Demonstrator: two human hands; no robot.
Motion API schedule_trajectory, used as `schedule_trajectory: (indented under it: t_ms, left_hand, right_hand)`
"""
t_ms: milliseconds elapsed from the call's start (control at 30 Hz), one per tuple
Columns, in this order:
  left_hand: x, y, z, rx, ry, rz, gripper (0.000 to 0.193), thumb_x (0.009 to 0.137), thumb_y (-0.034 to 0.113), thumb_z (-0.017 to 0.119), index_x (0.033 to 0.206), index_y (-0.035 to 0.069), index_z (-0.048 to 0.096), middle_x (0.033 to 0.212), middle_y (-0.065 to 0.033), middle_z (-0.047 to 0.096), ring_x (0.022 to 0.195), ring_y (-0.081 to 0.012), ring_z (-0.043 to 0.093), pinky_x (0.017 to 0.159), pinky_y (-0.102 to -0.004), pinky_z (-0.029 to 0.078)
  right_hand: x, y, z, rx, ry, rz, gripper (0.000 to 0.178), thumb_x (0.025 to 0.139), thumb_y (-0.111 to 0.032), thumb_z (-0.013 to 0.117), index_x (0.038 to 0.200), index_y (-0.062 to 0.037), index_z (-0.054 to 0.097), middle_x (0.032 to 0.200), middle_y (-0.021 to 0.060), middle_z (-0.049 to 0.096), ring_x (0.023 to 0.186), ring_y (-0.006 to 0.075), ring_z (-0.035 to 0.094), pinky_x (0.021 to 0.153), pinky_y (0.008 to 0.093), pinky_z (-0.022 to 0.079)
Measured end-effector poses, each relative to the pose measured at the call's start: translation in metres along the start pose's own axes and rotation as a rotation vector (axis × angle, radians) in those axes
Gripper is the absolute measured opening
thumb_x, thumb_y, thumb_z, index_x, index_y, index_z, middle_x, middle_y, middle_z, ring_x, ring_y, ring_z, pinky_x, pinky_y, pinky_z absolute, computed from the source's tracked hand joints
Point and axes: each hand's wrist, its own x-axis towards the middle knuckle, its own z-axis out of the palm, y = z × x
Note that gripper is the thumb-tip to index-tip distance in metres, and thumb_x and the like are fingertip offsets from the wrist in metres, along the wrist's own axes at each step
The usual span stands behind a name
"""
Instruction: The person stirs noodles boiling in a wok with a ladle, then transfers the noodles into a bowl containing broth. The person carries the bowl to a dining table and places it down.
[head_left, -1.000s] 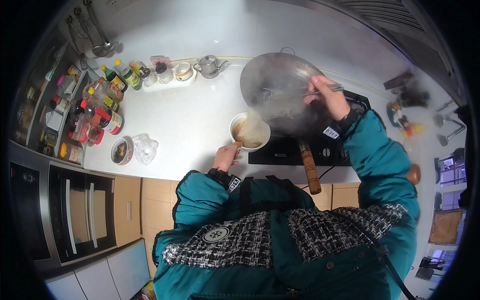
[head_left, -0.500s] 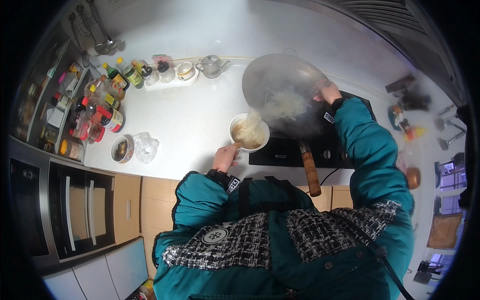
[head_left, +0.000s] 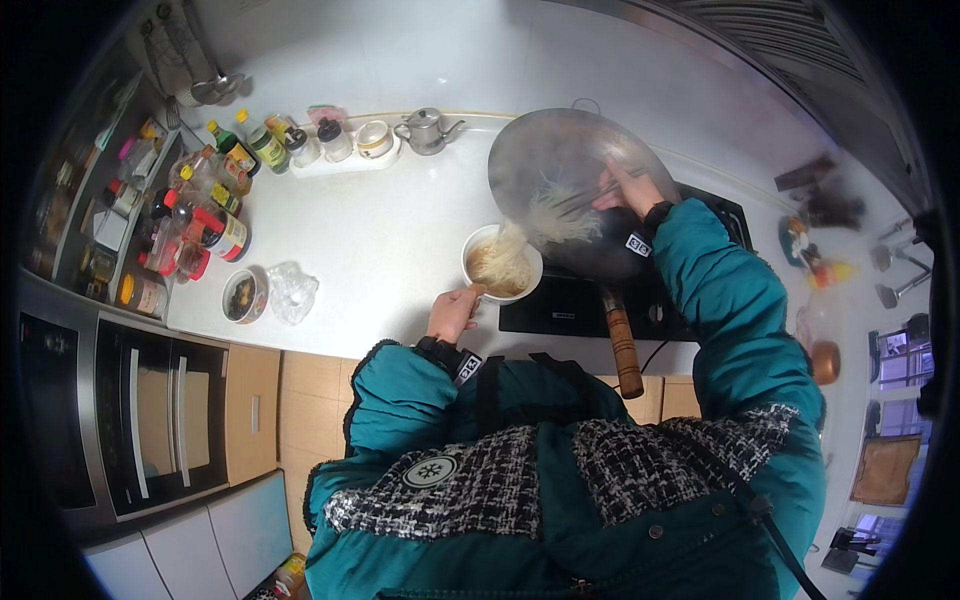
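Observation:
My left hand (head_left: 453, 313) is closed on the near rim of a white bowl (head_left: 468, 241), steadying it at the left edge of the stove. Pale noodles (head_left: 500, 264) lie in brownish liquid in the bowl. More noodles (head_left: 562, 216) trail from the bowl's right rim up over the wok (head_left: 525, 150). Above the wok, my right hand (head_left: 630, 190) is closed round thin dark chopsticks (head_left: 578, 200), whose tips are among the noodles. Steam blurs the tips and the wok's inside. The wok's wooden handle (head_left: 622, 345) points toward me.
A black stove (head_left: 560, 312) lies under the wok. Along the wall stand a metal teapot (head_left: 425, 132) and a white tray (head_left: 345, 163) of seasoning jars. Bottles (head_left: 225, 232) crowd the left side, near a small bowl of dark food (head_left: 245, 297) and a crumpled plastic bag (head_left: 292, 293).
My right hand has moved left over the wok, drawing the noodles nearer the bowl. My left hand keeps its hold on the bowl. The steam looks thinner.

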Motion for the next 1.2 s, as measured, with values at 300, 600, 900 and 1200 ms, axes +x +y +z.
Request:
schedule_trajectory:
  t_ms: [300,600,900,1200]
  left_hand:
    - [0.008,-0.004,0.001,0.002,0.036,0.014,0.037,0.083,0.041,0.063,0.066,0.007,0.06,0.063,0.0038,0.051,0.057,-0.0074,0.049,0.053,-0.0226,0.046]
    - [0.011,-0.003,0.0,0.012,0.045,0.026,0.039,0.083,0.041,0.064,0.063,0.007,0.058,0.061,0.0039,0.05,0.054,-0.0071,0.047,0.051,-0.0225,0.045]
    - [0.01,0.001,0.0,0.018,0.049,0.026,0.037,0.083,0.039,0.062,0.063,0.007,0.058,0.061,0.004,0.049,0.055,-0.0072,0.047,0.051,-0.0227,0.045]
    - [0.009,0.002,0.001,0.039,0.055,0.021,0.037,0.084,0.04,0.061,0.066,0.007,0.059,0.063,0.004,0.05,0.056,-0.0077,0.048,0.053,-0.0232,0.046]
  right_hand:
    - [-0.024,-0.01,0.011,0.19,-0.094,0.063,0.047,0.097,-0.044,0.044,0.081,-0.0006,0.053,0.083,0.0122,0.055,0.076,0.0339,0.066,0.07,0.0391,0.057]
    - [-0.043,-0.022,0.015,0.218,-0.161,-0.037,0.046,0.098,-0.044,0.043,0.079,-0.0025,0.054,0.087,0.01,0.054,0.077,0.032,0.066,0.071,0.0368,0.055]
    - [-0.078,-0.026,0.048,0.059,-0.265,-0.097,0.042,0.098,-0.037,0.047,0.084,0.0021,0.057,0.08,0.0096,0.059,0.077,0.0259,0.066,0.071,0.0328,0.054]
    - [-0.122,-0.044,0.082,-0.412,-0.539,-0.573,0.017,0.093,-0.008,0.049,0.084,0.003,0.059,0.085,0.0104,0.055,0.083,0.0229,0.058,0.076,0.0309,0.048]
